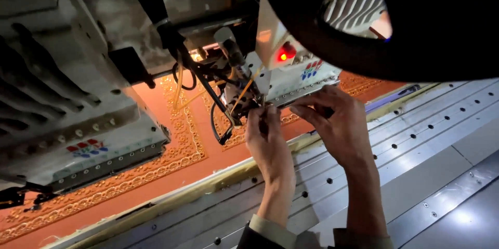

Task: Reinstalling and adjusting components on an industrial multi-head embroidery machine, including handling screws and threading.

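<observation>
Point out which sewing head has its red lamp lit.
The sewing head right above both hands, glowing red lamp; the left sewing head shows none.

Two bare hands, no gloves, rings or watch visible. Left hand (266, 140) and right hand (338, 124) both show slim fingers and bare forearms. Sleeves end well below the wrists: the left cuff (273, 231) is pale beige, turned back over dark cloth. The right cuff (364, 239), beside the left cuff, is similar beige.
</observation>
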